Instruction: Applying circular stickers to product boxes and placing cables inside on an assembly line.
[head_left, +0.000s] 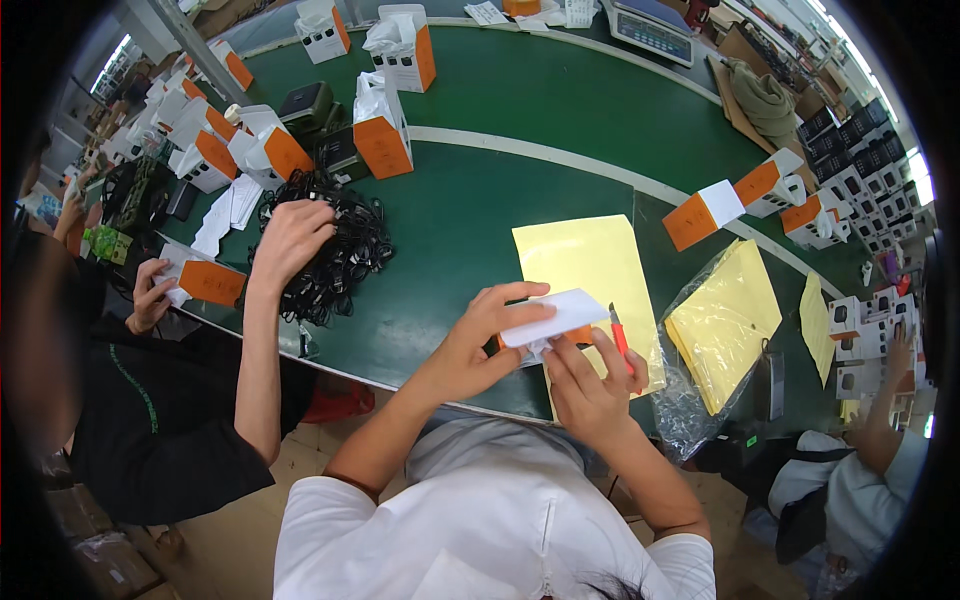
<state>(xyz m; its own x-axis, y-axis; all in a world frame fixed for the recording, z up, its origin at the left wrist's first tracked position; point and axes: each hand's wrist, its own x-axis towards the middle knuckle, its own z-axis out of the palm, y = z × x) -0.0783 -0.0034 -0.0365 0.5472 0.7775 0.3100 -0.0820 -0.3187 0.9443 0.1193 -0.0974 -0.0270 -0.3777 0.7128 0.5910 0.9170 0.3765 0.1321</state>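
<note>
1. Centrally, a box (555, 316) is held above the desk (440, 260), near its edge.
2. Left hand (478, 338) clamps one end; right hand (593, 392) grips its near side, red knife (618, 332) alongside.
3. Probably light, crushable card; grasp its edges.

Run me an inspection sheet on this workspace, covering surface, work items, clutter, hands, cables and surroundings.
Surface: green worktop, partly covered.
Work items: white-and-orange box; red-handled cutter.
Clutter: loose yellow sheet; yellow stack on clear plastic; other cartons.
Hands: left hand grips the box; right hand supports it, cutter at its fingers.
Cables: black cables heaped at left, under a co-worker's hand.
Surroundings: co-workers both sides; scale at back.
</note>
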